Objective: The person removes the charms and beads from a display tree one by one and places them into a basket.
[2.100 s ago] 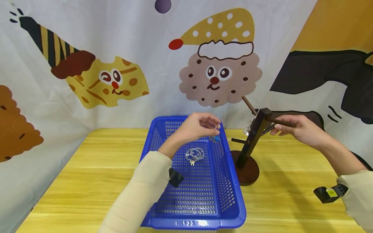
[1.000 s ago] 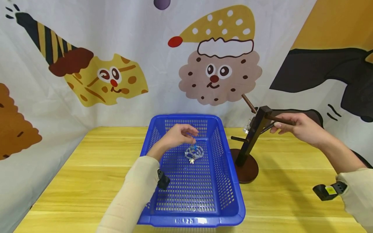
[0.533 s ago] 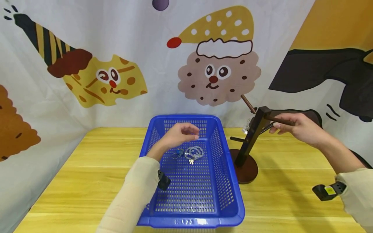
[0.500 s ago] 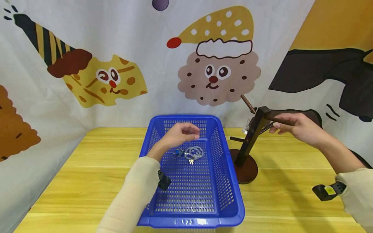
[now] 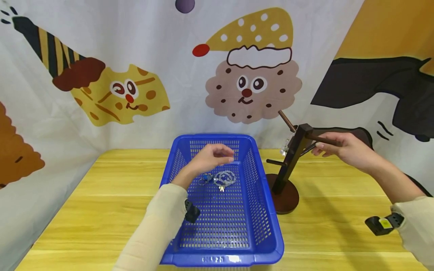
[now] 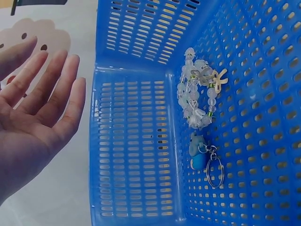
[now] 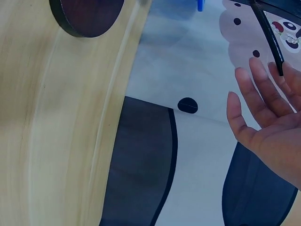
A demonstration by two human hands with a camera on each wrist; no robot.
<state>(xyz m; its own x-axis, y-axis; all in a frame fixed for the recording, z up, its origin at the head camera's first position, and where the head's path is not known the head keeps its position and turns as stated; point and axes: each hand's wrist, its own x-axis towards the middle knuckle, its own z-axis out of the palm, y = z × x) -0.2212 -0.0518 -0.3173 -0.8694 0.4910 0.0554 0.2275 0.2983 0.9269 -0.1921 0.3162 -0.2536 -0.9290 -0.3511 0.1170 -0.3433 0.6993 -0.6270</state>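
Observation:
My left hand (image 5: 210,159) hovers over the blue plastic basket (image 5: 226,259) with relaxed fingers and nothing in them. On the basket floor lie clear beaded bracelets (image 6: 194,89) with a gold bow charm (image 5: 222,188). Beside them sits a keychain (image 6: 199,157) with a blue-and-grey figure and a metal ring. My right hand (image 5: 349,147) pinches the end of a dark peg (image 7: 269,36) on the wooden jewelry stand (image 5: 292,162) between thumb and fingertip. A clear beaded piece (image 5: 286,146) hangs on the stand's far side, partly hidden by the post.
The stand's round base (image 5: 286,199) stands on the wooden table (image 5: 112,188), just right of the basket. Another peg (image 5: 276,162) juts left toward the basket rim. Behind the table hangs a cloth (image 5: 190,94) printed with cartoon food. Each forearm wears a black wrist camera.
My left hand has moved left and down over the basket and let go of the keychain, which now lies beside the bracelets. The right hand has stayed at the peg.

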